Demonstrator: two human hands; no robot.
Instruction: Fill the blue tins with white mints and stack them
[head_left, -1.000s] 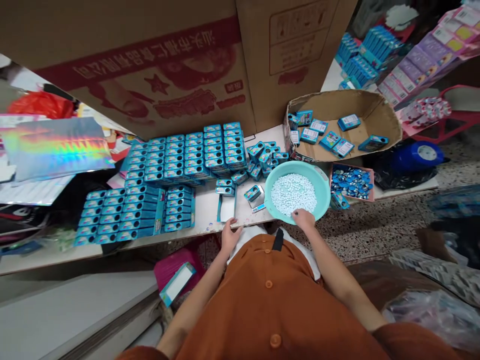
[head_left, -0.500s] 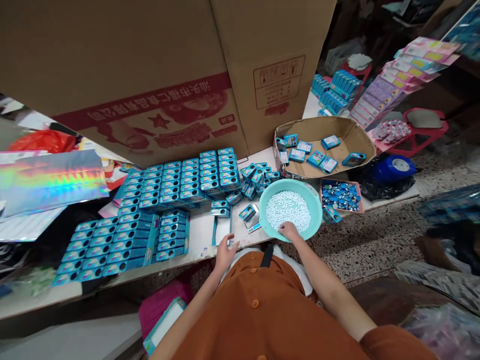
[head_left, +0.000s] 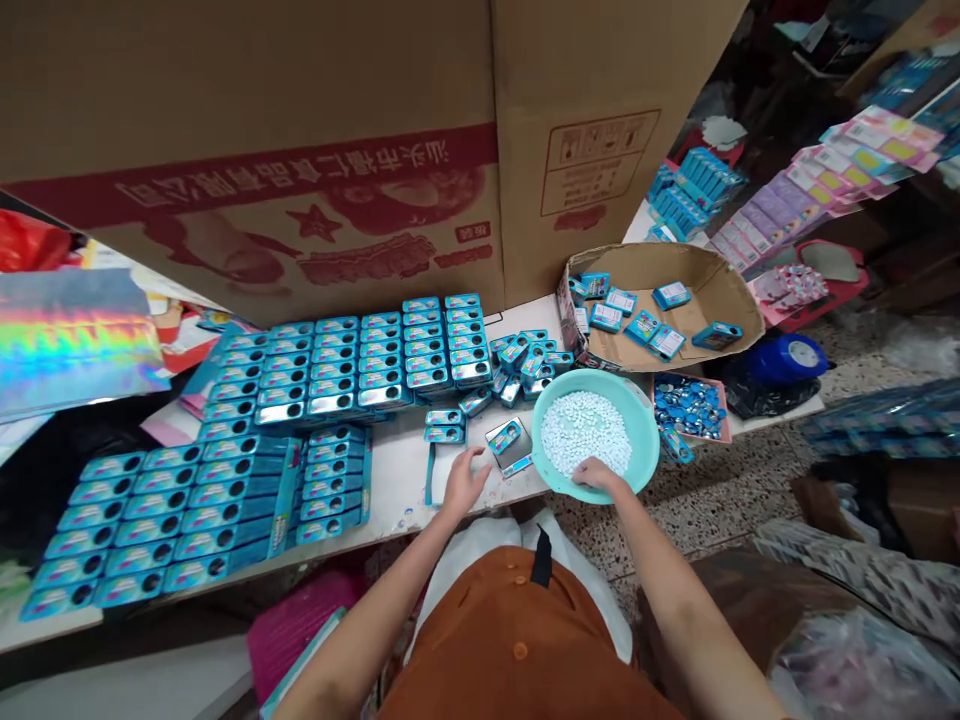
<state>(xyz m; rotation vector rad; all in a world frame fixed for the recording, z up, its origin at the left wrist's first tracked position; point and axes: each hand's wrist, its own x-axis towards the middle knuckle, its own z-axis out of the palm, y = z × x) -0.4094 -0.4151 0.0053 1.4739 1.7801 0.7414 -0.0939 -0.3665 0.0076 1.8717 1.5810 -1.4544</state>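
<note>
While your right hand [head_left: 598, 474] rested, fingers bunched, among the white pellets [head_left: 611, 440] in the turquoise basin [head_left: 646, 435], your left hand [head_left: 465, 484] hung open, fingers parted, just beside the small scale [head_left: 517, 466] bearing one blue box [head_left: 503, 437]. Whether you pinched any pellets, I could not tell. Farther back, stacked boxes [head_left: 335, 368] stood on the tabletop [head_left: 397, 470] before the tall carton [head_left: 337, 80].

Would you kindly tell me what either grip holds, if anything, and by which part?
The left grip shows nothing held. The right grip is at the white pellets in the basin; whether it holds any is hidden.
</note>
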